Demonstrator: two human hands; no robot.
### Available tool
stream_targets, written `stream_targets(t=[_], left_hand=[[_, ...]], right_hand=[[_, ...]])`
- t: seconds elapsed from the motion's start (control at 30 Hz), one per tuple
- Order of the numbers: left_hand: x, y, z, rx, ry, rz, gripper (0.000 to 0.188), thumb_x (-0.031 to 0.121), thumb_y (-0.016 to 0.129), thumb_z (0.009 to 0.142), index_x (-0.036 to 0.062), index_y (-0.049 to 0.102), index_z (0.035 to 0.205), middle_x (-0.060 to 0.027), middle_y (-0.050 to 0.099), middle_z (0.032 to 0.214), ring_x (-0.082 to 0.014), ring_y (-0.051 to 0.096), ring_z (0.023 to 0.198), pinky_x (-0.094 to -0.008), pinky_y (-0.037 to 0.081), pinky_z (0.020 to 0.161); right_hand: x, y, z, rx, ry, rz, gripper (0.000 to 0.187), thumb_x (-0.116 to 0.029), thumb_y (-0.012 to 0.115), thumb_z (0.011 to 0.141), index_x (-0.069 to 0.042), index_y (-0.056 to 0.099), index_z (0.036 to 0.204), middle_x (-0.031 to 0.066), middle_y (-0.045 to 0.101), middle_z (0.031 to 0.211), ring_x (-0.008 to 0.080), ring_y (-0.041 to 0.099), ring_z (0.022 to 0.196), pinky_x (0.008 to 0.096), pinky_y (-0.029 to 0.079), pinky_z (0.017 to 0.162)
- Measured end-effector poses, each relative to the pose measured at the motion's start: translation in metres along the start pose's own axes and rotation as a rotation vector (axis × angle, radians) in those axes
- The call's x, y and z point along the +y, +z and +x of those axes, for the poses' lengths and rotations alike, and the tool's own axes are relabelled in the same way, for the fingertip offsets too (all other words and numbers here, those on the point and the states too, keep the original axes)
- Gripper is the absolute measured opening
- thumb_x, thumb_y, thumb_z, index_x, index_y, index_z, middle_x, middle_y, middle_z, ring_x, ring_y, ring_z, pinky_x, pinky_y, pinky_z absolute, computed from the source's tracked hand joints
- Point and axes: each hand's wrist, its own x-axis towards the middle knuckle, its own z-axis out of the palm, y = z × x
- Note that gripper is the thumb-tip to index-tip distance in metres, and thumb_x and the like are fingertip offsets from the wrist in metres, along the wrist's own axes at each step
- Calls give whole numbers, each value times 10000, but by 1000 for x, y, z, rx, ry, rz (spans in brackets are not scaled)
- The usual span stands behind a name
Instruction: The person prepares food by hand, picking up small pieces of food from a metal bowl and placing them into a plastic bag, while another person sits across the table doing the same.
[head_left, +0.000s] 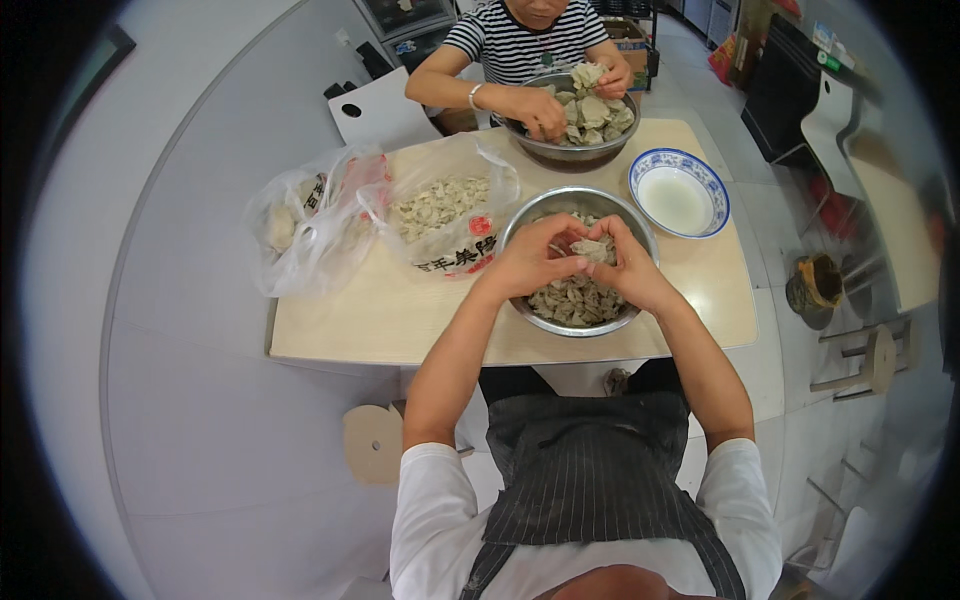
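Observation:
Over a steel bowl [528, 316] of torn, flat grey-green pieces [575, 300], my left hand [535, 257] and my right hand [636, 275] come together. A pale, ruffled clump, perhaps oyster mushroom [596, 249], is pinched between their fingertips. Thumbs and fingers are bent around it, partly hiding it. Left of the bowl lies an opened clear plastic bag [470, 155] with small pale pieces [440, 205] in it. A blue-and-white bowl [680, 198] with cloudy whitish liquid stands at the right.
Across the table [400, 335], another person [530, 40] handles similar pieces over a second steel bowl [575, 155]. A tied plastic bag [285, 230] sits at the table's left edge. Stools [870, 365] and a lined bin [815, 290] stand on the floor at right.

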Motion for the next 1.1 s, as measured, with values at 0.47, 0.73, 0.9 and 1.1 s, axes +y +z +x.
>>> stream_targets(t=[0.47, 0.73, 0.9, 1.1], left_hand=[[-37, -37, 11, 324, -61, 249, 99, 21, 666, 778, 19, 589, 840, -6, 607, 727, -75, 557, 640, -249, 466, 582], [-20, -2, 6, 86, -57, 252, 109, 34, 677, 791, 35, 572, 822, 12, 593, 723, -53, 547, 653, -231, 450, 591], [-16, -7, 12, 290, -77, 446, 126, 53, 698, 766, 31, 576, 789, -1, 583, 670, -77, 555, 631, -248, 449, 578], [-7, -6, 8, 96, 120, 258, 228, 138, 759, 767, 17, 596, 871, -59, 611, 709, -157, 583, 677, -289, 487, 657]], right_hand=[[-22, -5, -7, 148, 84, -81, 315, -9, 729, 803, -25, 524, 1042, 92, 624, 917, 189, 657, 750, 321, 511, 681], [-31, 3, -3, 66, 18, -277, 348, 18, 747, 751, -47, 541, 1023, 61, 614, 936, 172, 585, 862, 301, 470, 760], [-3, -3, -4, 42, 64, -25, 376, 87, 695, 772, -47, 511, 1072, 42, 584, 1025, 133, 553, 921, 266, 464, 781], [-4, -2, -1, 83, -23, -47, 417, 102, 687, 766, -44, 477, 1096, 49, 557, 1025, 119, 557, 914, 265, 475, 782]])
